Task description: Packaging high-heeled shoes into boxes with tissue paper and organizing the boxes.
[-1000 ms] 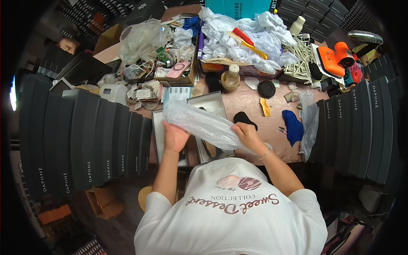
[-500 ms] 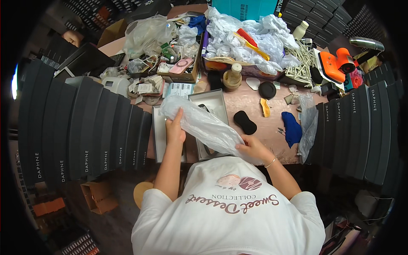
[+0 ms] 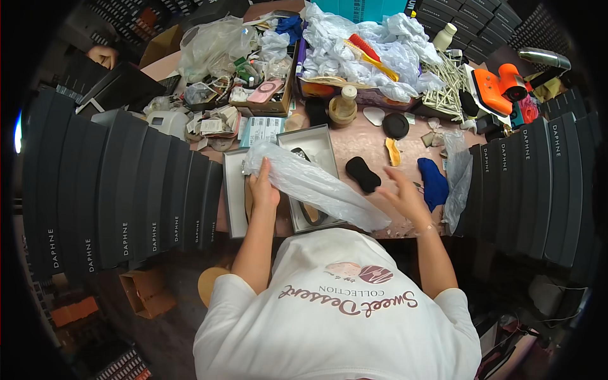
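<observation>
1. 2 hands in play. The left hand [image 3: 263, 187] has its fingers curled around the upper-left end of the wrap [image 3: 320, 188], pretty snug. The right hand [image 3: 407, 197] is spread wide with nothing in it, above the desk [image 3: 364, 140] near its front edge.
2. 1 wrap, cloudy plastic, slanting from the left hand down toward the desk's front edge. Its loose end is well apart from the left hand and near the right one.
3. 2 boxes [image 3: 234, 170] under it, side by side at the front edge, left of the middle. The right one has 1 shoe [image 3: 311, 214] in it, partly covered by the wrap. The left one's contents are mostly hidden by the arm, so can't really tell.
4. 1 black pad [image 3: 363, 175] just beside the right hand, plus 1 blue cloth [image 3: 433, 183] toward the desk's right edge.
5. 1 black disc [image 3: 396, 125] and 1 glass bottle [image 3: 344, 107] farther back.
6. 2 brushes, a red one [image 3: 363, 49] and a yellow one [image 3: 382, 68], on the white heap [image 3: 329, 60] by the far edge.
</observation>
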A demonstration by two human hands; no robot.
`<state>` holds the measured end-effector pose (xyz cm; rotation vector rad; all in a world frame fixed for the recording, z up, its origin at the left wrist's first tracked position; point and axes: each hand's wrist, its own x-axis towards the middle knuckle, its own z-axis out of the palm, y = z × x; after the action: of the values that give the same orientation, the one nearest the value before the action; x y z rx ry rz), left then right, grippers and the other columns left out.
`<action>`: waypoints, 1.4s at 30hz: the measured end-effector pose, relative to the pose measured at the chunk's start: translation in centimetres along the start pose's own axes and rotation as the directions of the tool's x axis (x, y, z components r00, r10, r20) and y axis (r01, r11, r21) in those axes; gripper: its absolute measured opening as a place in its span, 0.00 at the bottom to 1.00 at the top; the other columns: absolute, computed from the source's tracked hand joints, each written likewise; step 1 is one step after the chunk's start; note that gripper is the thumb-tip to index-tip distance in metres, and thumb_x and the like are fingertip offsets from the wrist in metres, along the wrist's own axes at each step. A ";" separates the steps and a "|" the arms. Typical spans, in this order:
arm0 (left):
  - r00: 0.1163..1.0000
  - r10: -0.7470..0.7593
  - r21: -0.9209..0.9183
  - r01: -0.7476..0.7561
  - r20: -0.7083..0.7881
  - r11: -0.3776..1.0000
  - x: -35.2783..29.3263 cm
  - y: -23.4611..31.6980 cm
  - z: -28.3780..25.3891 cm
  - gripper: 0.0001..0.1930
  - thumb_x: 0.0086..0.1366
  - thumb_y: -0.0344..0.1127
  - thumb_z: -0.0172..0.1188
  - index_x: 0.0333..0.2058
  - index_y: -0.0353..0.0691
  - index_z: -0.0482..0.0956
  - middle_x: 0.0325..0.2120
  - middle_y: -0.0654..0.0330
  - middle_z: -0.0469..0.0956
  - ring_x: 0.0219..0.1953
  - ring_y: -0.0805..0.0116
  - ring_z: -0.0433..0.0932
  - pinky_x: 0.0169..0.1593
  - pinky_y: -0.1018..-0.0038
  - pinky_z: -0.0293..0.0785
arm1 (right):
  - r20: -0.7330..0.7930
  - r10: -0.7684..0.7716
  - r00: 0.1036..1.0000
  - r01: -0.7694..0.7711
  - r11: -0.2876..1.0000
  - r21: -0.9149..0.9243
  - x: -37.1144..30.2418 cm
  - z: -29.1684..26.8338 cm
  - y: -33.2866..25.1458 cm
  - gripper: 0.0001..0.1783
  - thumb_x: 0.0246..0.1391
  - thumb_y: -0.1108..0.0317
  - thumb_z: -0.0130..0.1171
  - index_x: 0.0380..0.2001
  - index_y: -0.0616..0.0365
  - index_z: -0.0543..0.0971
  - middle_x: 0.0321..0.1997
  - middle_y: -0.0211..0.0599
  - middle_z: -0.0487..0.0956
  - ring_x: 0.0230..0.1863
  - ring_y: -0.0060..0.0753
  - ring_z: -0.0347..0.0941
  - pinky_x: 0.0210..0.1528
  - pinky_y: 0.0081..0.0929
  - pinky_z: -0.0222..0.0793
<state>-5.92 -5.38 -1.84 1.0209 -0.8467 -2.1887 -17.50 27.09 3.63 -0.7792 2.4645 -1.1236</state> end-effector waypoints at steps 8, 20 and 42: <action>0.991 0.120 0.105 -0.126 0.056 0.986 -0.4 4.6 -3.1 0.12 0.59 0.33 0.62 0.41 0.36 0.76 0.37 0.60 0.78 0.39 0.68 0.77 0.44 0.73 0.73 | 0.635 -0.058 0.771 -0.251 0.888 0.386 8.5 10.6 -5.3 0.18 0.49 0.63 0.63 0.39 0.65 0.76 0.26 0.34 0.75 0.27 0.22 0.66 0.32 0.23 0.64; 0.880 -0.471 0.507 0.375 0.070 0.776 4.5 1.4 -17.4 0.17 0.62 0.31 0.52 0.50 0.34 0.69 0.36 0.58 0.77 0.36 0.67 0.78 0.39 0.72 0.75 | 0.407 -0.067 0.911 0.041 0.997 0.073 7.9 7.3 -1.7 0.11 0.51 0.70 0.55 0.37 0.64 0.73 0.25 0.44 0.73 0.26 0.34 0.66 0.32 0.30 0.64; -0.182 -0.238 0.277 0.837 0.954 0.471 -5.6 0.2 -1.5 0.26 0.61 0.49 0.50 0.45 0.29 0.67 0.32 0.52 0.73 0.27 0.63 0.78 0.36 0.68 0.69 | 0.322 0.023 0.946 -0.125 0.946 0.299 1.3 1.1 -6.8 0.17 0.52 0.77 0.50 0.47 0.64 0.71 0.29 0.25 0.70 0.30 0.16 0.62 0.33 0.17 0.62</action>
<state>-1.58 -1.96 0.04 -0.8194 0.0211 -3.6735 -15.71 22.01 8.04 -0.6973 1.9715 -1.2199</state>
